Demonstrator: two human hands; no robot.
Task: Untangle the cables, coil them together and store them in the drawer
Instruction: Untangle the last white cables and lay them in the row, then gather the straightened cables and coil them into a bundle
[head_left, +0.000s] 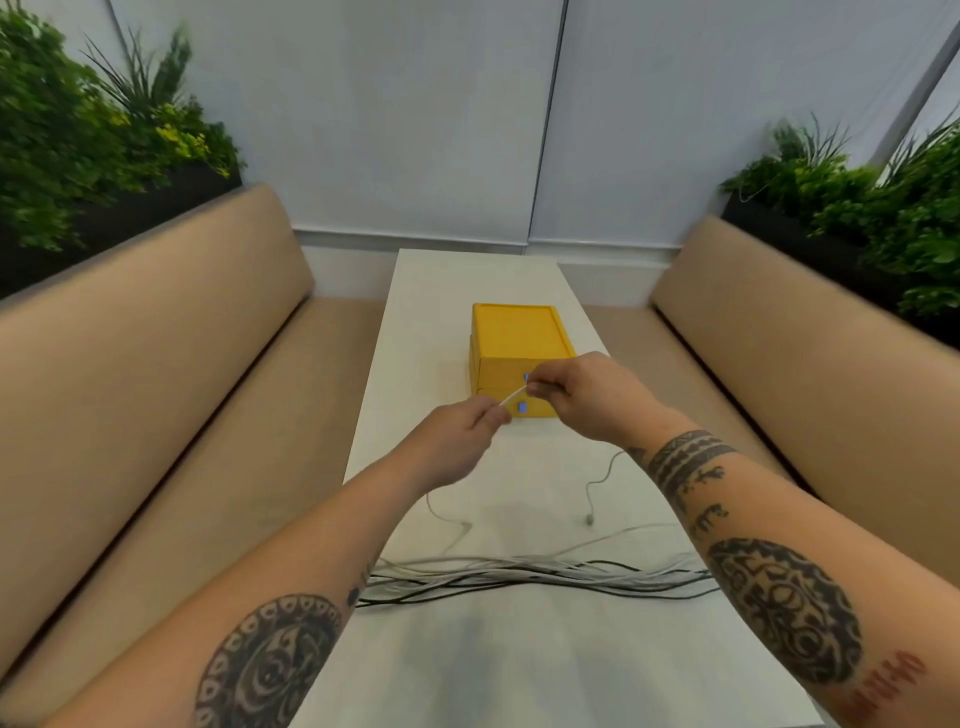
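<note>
Left hand (457, 441) and right hand (576, 395) are each pinching one white cable (511, 396), holding it taut before the yellow drawer unit (514, 338); remaining cables (519, 577) are lying across the white table (467, 665).

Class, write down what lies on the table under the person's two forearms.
A bundle of white and dark cables stretches across the white table beneath both forearms. The arms cover its two ends, so where they finish cannot be seen.

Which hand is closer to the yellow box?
Right. The right hand overlaps the front of the yellow plastic drawer box; the left hand is lower, short of it. Both pinch a thin white cable.
</note>
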